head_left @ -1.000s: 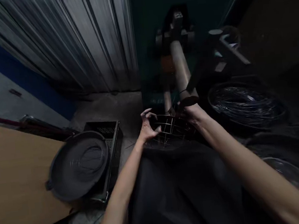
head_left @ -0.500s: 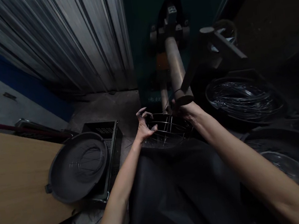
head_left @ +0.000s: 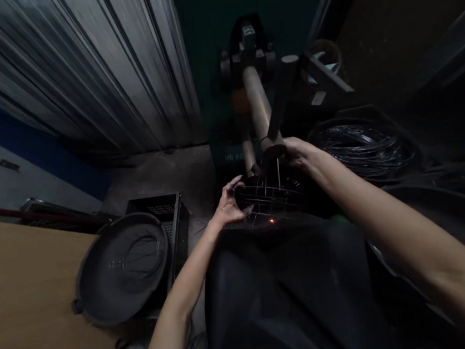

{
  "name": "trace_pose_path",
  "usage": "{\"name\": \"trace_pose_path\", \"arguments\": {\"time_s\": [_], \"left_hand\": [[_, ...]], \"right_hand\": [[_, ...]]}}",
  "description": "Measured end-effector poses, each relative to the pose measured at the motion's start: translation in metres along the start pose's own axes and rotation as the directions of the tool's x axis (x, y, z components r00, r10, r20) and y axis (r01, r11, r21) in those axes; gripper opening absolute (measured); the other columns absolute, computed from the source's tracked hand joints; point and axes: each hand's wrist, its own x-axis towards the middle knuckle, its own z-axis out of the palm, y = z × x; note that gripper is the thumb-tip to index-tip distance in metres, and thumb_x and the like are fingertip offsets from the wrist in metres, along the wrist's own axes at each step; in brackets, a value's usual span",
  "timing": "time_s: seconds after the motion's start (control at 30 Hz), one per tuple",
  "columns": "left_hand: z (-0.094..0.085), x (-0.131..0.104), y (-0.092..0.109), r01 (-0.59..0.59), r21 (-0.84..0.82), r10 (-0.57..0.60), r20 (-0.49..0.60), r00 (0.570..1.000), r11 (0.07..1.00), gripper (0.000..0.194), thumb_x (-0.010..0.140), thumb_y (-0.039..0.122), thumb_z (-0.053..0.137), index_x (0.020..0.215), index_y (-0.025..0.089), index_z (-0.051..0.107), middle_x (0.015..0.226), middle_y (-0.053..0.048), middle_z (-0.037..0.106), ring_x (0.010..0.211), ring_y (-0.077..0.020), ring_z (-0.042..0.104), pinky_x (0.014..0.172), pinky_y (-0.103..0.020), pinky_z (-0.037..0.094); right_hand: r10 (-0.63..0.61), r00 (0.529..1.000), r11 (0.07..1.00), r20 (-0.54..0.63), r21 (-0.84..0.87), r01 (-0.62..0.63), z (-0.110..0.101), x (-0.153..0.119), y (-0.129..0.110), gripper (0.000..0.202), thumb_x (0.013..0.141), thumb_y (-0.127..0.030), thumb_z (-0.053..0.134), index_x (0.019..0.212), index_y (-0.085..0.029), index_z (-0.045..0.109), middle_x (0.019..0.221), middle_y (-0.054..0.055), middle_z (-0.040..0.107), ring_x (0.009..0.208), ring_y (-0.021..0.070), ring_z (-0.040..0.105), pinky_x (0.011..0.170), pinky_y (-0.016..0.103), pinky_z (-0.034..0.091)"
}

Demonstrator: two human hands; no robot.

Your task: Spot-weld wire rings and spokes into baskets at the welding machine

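Note:
A round wire frame [head_left: 264, 198] of thin metal rods sits low in front of the dark apron [head_left: 278, 281]. My left hand [head_left: 229, 203] curls round its left edge, thumb below and fingers above. My right hand [head_left: 299, 153] is at the end of a machine's thick metal arm [head_left: 258, 99], its fingers bent and partly hidden; what they hold cannot be made out. A straight wire [head_left: 279, 173] stands just left of those fingers. Below the frame's front glows a small orange spark [head_left: 272, 221]. Under the thick arm is a thinner lower rod [head_left: 248, 153].
To the left, a round black tray [head_left: 103, 290] with wire rings rests on a black plastic crate [head_left: 180, 208], beside a wooden board [head_left: 32, 298]. At right, a coil of wire [head_left: 359, 146] lies in a dark basin. Corrugated metal [head_left: 128, 69] and the green machine body [head_left: 201, 43] stand ahead.
My view has shifted slightly. The right hand has come out to the right of the arm's end, and the left hand has closed in on the frame. An orange spark has appeared.

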Motion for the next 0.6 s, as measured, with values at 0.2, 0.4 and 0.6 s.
{"name": "trace_pose_path", "arguments": {"time_s": [0.2,0.4,0.6], "left_hand": [[-0.023,-0.021,0.062,0.393,-0.279,-0.292,0.342,0.893,0.876,0.084,0.076,0.054,0.066,0.144,0.018,0.034,0.137,-0.017,0.052,0.132,-0.0314,0.042,0.111,-0.048,0.03],[0.015,-0.007,0.116,0.599,-0.509,-0.486,0.353,0.8,0.618,0.042,0.087,0.051,0.052,0.1,0.014,0.067,0.088,-0.008,0.07,0.086,-0.0166,0.065,0.081,-0.027,0.048],[0.005,-0.029,0.138,0.629,-0.427,-0.534,0.334,0.777,0.649,0.035,0.088,0.049,0.052,0.086,0.016,0.062,0.061,0.004,0.047,0.054,-0.0068,0.041,0.054,-0.02,0.033]], "right_hand": [[-0.07,0.994,0.984,-0.082,-0.167,0.055,-0.004,-0.094,0.061,0.025,0.08,-0.041,0.061,0.08,-0.016,0.058,0.062,0.001,0.054,0.048,0.0089,0.044,0.045,0.02,0.034],[-0.418,0.905,0.668,0.079,-0.649,0.365,0.044,-0.183,0.14,0.029,0.088,-0.032,0.042,0.093,-0.015,0.065,0.088,0.012,0.068,0.077,0.0226,0.065,0.073,0.034,0.053],[-0.579,0.801,0.467,0.152,-0.743,0.479,-0.034,-0.191,0.101,0.028,0.093,-0.033,0.046,0.109,-0.025,0.067,0.108,0.007,0.067,0.098,0.0219,0.064,0.088,0.039,0.053]]}}
